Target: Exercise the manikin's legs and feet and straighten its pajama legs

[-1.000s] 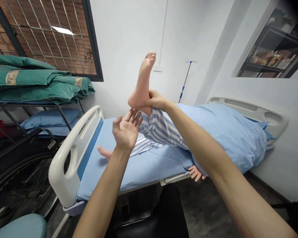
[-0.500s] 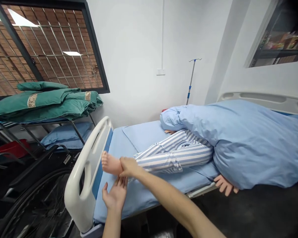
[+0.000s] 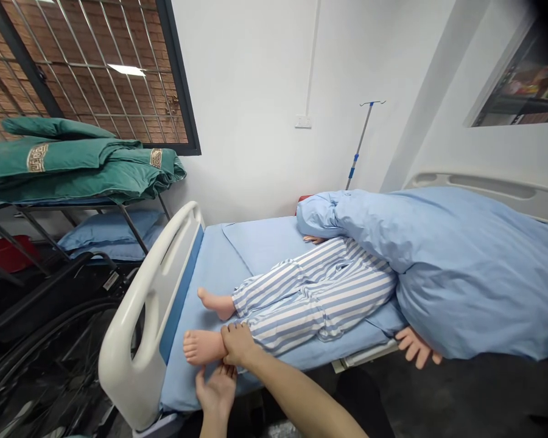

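A manikin in blue-and-white striped trousers (image 3: pixel 296 298) lies on the bed, its upper body hidden by a light blue quilt (image 3: pixel 466 255). My right hand (image 3: pixel 240 342) is wrapped over the ankle of its near leg, just above the near bare foot (image 3: pixel 203 347). Below that ankle, my left hand (image 3: pixel 218 389) is palm up with fingers stretched out, their tips partly hidden beneath the leg. The far bare foot (image 3: pixel 217 304) rests on the blue sheet (image 3: pixel 267 228). From under the quilt, a manikin hand (image 3: pixel 418 347) hangs over the near bed edge.
The white footboard (image 3: pixel 153 310) stands close to the left of the feet. Beyond it are a black wheelchair (image 3: pixel 64 347) and a rack piled with green quilts (image 3: pixel 82 164). An IV pole (image 3: pixel 359 146) rises behind the bed.
The near leg has come down and toward me with my right hand around its ankle, uncovering the far foot. My left hand has moved slightly down with it. The view has shifted.
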{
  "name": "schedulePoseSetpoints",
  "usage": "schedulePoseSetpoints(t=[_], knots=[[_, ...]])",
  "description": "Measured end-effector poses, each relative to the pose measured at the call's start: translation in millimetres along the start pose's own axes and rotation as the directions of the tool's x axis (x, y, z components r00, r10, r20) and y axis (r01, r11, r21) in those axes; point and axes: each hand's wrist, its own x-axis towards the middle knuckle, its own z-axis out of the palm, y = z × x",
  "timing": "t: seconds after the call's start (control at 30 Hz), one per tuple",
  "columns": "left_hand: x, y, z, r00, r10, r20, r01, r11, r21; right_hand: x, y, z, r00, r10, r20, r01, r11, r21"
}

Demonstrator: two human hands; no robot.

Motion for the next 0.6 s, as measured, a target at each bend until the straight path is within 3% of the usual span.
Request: schedulePoseSetpoints(t=[0.13,0.23,0.3,0.5,0.6], knots=[[-14,2,15,1.000,0.029,0.005,-0.029,1.000,0.009,-4,-3,-33,1.000,-0.002,0.031,0.000,0.999,0.038],[-35,6,41,0.994,0.073,0.079,-0.072,0.997,-0.017,-15,-4,-88,1.000,-0.026,0.016,0.024,0.990,0.139],[-56,9,68,0.978,0.110,0.179,-0.108,0.994,-0.024,-25,-2,-133,0.995,-0.084,-0.062,0.098,0.956,0.276],[-140,-1,184,0.849,0.188,0.495,-0.225,0.974,0.016,-45,18,-264,0.970,-0.094,-0.225,0.179,0.899,0.399],[-175,-21,240,0.708,0.165,0.687,-0.276,0.959,0.055,-58,40,-329,0.946,-0.146,-0.288,0.278,0.822,0.497]])
